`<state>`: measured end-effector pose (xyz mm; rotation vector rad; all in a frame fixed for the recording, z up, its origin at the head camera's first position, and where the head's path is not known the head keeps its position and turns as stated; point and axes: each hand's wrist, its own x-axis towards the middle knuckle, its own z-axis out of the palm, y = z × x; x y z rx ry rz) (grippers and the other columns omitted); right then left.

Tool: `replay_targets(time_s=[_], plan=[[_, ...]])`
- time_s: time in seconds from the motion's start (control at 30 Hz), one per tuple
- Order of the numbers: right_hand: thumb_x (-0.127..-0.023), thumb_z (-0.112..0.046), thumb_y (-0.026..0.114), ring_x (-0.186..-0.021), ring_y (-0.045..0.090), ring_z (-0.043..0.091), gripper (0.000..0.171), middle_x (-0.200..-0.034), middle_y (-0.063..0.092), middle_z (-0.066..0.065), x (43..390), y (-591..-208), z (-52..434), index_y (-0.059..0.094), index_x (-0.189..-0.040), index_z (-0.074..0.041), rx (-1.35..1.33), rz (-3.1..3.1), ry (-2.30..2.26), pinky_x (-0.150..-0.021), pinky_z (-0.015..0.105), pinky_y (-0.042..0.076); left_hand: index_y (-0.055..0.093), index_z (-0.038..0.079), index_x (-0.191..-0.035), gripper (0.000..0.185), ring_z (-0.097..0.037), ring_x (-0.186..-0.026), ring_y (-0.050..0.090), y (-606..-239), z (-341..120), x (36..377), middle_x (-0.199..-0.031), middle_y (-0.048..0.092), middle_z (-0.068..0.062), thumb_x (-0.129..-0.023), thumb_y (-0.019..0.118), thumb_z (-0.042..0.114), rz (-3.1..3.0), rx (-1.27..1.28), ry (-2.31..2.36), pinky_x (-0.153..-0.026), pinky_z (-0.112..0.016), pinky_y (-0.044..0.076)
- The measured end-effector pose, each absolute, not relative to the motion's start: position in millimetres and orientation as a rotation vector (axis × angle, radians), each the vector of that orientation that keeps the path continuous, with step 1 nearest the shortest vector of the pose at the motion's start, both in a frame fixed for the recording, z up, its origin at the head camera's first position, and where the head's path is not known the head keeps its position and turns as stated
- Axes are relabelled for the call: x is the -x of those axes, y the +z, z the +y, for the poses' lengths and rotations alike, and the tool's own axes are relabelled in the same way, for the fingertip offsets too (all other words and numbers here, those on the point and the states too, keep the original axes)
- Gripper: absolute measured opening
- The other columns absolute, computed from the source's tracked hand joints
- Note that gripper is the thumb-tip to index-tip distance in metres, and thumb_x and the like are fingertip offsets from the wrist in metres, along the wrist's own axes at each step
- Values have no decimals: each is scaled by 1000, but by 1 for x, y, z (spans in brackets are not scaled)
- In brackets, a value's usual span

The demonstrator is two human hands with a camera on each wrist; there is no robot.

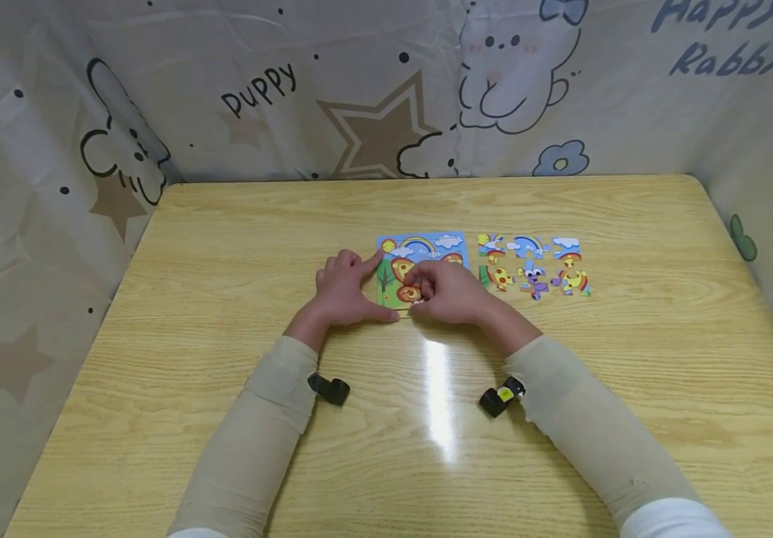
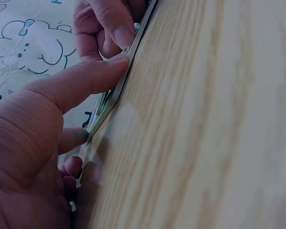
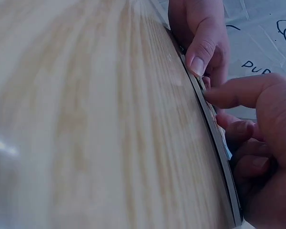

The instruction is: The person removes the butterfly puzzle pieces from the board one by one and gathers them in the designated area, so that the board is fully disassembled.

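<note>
Up on the head cam, both my hands sit on the puzzle board [image 1: 420, 246] mid-table [image 1: 225, 246]. My left hand [image 1: 342, 291] braces it, index finger stretched to the top-left corner and thumb along the near edge, so I guess that keeps the board from sliding. My right hand [image 1: 447, 293] is curled over the lower middle, fingertips pinching or pressing a piece there; I can't tell which. Six loose pieces [image 1: 534, 265] lie in two neat rows just right of the board, close enough to grab without leaning

Left wrist cam: my left thumb [image 2: 81, 81] lies flat against the board's thin edge [image 2: 109, 102], and fingers of the other hand [image 2: 105, 28] are bent down onto it further along

Right wrist cam: same edge [image 3: 214, 129] seen side-on, right index finger [image 3: 238, 93] touching the board's edge, the left thumb [image 3: 202, 50] opposite. The piece itself is hidden here, so the grip stays unclear
</note>
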<state>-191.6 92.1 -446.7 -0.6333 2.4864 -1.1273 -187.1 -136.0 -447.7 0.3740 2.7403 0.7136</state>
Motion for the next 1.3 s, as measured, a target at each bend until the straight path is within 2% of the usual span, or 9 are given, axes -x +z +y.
replay_targets(time_s=[0.13,0.57,0.77,1.1,1.3], plan=[[-77,-23,85,-61,48,17,37,-68,53,1,192,-449,94,65,-107,-14,635,2479,-1119,-66,35,41,28,26,-159,118,-28,-106,31,-449,-136,187,-116,34,-7,-63,85,66,2743,-378,715,-88,-43,24],[-78,-24,86,-60,47,17,36,-67,52,1,192,-450,95,65,-104,-13,610,2466,-1209,-65,34,41,29,26,-159,117,-28,-106,31,-445,-135,186,-117,35,-8,-64,86,65,2744,-387,735,-89,-44,24],[-77,-22,87,-59,44,17,39,-64,48,1,191,-449,98,65,-108,-10,650,2453,-1311,-71,34,42,28,26,-159,117,-28,-106,30,-444,-134,186,-116,34,-7,-65,85,65,2737,-379,739,-88,-43,23],[-80,-19,85,-60,39,18,36,-64,41,2,178,-443,113,67,-110,-11,675,2473,-1434,-78,36,40,27,28,-159,118,-27,-106,30,-447,-134,186,-116,33,-7,-64,85,66,2738,-373,725,-86,-42,23],[-79,-14,86,-58,38,19,34,-63,39,3,170,-443,127,68,-108,-13,639,2453,-1524,-76,36,42,27,28,-159,117,-27,-107,30,-450,-136,188,-116,33,-7,-64,85,66,2735,-363,731,-87,-43,23]])
